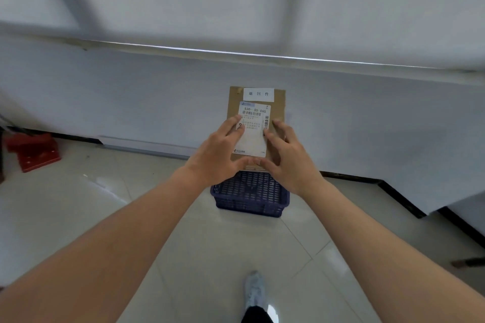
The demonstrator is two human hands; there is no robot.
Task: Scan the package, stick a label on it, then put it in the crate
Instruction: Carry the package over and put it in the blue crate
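A: The package [278, 110]?
B: Matt brown cardboard, with smooth white paper labels.
A: And the crate [250, 195] at six o'clock of it?
B: Dark blue perforated plastic, slight sheen. The floor [210, 244] is glossy pale tile; the wall [131, 92] is matt white.

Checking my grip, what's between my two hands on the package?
In the head view, the shipping label on the package lies between the left hand and right hand.

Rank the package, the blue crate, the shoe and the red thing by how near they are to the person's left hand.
1. Package: held by the left hand.
2. Crate: on the floor just below the hands.
3. Shoe: bottom of the view, towards the person.
4. Red thing: far left, by the wall.
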